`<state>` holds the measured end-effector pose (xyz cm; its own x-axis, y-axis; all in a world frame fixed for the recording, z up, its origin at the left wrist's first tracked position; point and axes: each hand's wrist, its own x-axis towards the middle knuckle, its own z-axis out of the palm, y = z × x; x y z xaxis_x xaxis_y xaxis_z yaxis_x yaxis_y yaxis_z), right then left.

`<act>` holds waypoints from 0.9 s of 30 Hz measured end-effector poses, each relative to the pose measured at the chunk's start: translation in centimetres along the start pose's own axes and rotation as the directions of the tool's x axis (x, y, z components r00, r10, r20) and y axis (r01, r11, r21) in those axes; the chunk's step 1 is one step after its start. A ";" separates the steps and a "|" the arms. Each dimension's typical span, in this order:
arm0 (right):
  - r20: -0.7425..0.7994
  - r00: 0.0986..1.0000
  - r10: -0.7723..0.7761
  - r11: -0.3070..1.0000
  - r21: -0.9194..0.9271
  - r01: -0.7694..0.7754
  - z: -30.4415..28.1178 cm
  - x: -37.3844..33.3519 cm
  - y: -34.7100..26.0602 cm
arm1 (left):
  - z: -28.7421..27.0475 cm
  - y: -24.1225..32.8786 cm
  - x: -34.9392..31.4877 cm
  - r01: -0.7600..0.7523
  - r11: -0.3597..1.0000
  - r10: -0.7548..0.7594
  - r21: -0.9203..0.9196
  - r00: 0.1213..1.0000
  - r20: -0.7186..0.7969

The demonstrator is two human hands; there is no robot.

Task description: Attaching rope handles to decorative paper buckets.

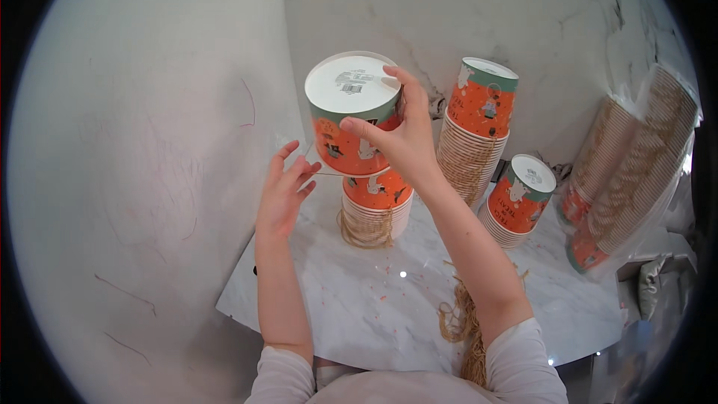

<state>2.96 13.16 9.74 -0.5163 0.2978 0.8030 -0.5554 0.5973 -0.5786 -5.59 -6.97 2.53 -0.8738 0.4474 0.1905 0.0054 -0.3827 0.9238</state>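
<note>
My right hand (407, 127) grips an upside-down orange paper tub (348, 146) with a green band and white base, thumb in front and fingers round the far side. Below it is a stack of nested tubs (376, 221), with loops of tan twine hanging at their rims. My left hand (280, 194) is beside the held tub's lower rim, fingers bent. From those fingers a thin twine (327, 174) runs to that rim, seemingly pinched between them. Whether the held tub touches the stack is hard to tell.
A tall stack of tubs (470, 153) and a shorter stack (516, 206) stand to the right. Further right, more stacks are wrapped in clear plastic (636, 164). A bundle of tan twine (471, 329) lies by the marble table's (359, 314) near edge. A marble wall (538, 22) rises behind.
</note>
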 end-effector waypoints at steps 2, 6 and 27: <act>-0.019 0.998 0.061 0.994 -0.086 -0.062 0.3 0.1 0.7 | -0.1 -0.6 0.2 -0.003 0.995 0.015 -0.101 0.993 0.120; -0.069 0.992 0.103 0.967 -0.228 -0.116 0.6 0.0 1.0 | -0.1 -2.0 1.0 -0.013 0.979 0.047 -0.203 0.986 0.162; -0.212 0.941 0.265 0.861 -0.387 -0.330 1.4 -3.8 6.7 | 1.7 -3.7 1.2 0.161 0.981 -0.173 0.108 0.978 0.114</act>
<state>0.32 14.99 2.59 -0.4947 0.5964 0.6321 -0.0555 0.7042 -0.7078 -5.79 -3.60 -0.12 -0.8003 0.5962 0.0639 -0.0831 -0.2158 0.9729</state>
